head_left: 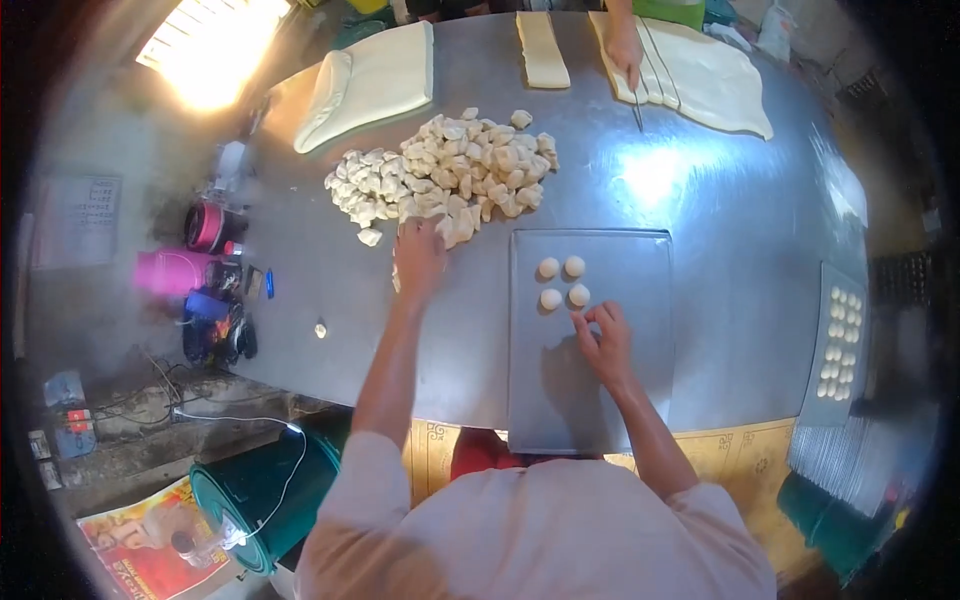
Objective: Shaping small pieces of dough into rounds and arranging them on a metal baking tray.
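Note:
A heap of cut dough pieces (470, 160) lies on the metal table left of centre. At its near edge, my left hand (420, 258) is bent over the pieces, its fingers closing on a dough piece (430, 222) that they partly hide. Several smooth, round dough balls (550, 299) sit close together on the flat metal tray (640, 400) in front of me. Just beside the nearest right ball, my right hand (605, 345) hovers over the tray with bent fingers apart and nothing in them.
Across the table, another person's hand (625, 55) holds a thin blade (638, 112) at a dough slab (715, 80). Another slab (380, 80) and a dough strip (542, 50) lie at the far side. A second tray (828, 395) with balls stands at right; a green bin (250, 500) is lower left.

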`<state>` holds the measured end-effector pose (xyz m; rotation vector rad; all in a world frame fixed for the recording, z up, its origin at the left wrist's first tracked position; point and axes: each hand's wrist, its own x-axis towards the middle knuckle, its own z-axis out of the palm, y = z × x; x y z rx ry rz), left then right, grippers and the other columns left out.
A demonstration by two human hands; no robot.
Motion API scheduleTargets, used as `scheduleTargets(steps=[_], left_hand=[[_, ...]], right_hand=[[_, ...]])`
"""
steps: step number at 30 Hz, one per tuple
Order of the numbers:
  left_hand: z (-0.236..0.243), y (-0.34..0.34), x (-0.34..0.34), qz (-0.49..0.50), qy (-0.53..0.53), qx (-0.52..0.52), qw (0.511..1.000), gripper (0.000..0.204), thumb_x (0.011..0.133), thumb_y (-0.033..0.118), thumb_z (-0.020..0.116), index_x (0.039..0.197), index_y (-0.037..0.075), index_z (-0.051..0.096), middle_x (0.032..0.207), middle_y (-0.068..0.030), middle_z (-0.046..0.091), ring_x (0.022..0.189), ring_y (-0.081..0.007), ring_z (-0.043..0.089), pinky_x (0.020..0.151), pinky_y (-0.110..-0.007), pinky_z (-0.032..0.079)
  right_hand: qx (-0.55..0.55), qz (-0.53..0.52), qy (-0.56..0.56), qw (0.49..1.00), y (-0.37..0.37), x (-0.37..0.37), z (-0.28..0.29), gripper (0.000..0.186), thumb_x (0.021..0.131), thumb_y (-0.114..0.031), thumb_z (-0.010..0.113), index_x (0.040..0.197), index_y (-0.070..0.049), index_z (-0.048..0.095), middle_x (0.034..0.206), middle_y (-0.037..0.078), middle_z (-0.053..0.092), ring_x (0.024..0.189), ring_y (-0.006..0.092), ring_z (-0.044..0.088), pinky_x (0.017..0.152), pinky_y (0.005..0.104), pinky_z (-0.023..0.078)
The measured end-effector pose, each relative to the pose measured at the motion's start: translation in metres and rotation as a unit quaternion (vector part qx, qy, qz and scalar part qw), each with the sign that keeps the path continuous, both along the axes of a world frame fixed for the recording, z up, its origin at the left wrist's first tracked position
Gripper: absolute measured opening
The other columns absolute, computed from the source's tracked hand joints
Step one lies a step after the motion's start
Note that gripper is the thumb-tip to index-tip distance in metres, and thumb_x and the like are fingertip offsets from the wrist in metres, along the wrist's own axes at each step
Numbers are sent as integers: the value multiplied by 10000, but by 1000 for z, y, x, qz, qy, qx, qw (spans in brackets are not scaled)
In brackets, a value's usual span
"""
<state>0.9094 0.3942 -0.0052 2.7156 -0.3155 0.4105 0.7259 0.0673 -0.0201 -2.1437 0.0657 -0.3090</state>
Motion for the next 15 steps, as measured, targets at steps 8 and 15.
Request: scheduleTargets(steps=[8,15], left_hand=[[-5,29,75,-31,-10,39,999,229,896,192,711,1097,83,724,1126,-159,627,1143,-350,591,960,-486,472],[6,84,-118,1,215,-423,880,271,964,41,621,1225,31,548,1110,-94,614,1135,-194,589,916,-339,491]], right_hand=[[38,-40,51,997,55,-25,4,230,944,-173,753,843,-9,627,844,143,604,810,315,623,726,408,485],[64,-7,74,995,133,55,23,201,939,-212,744,1000,-23,712,941,170,698,847,316,669,757,420,519]])
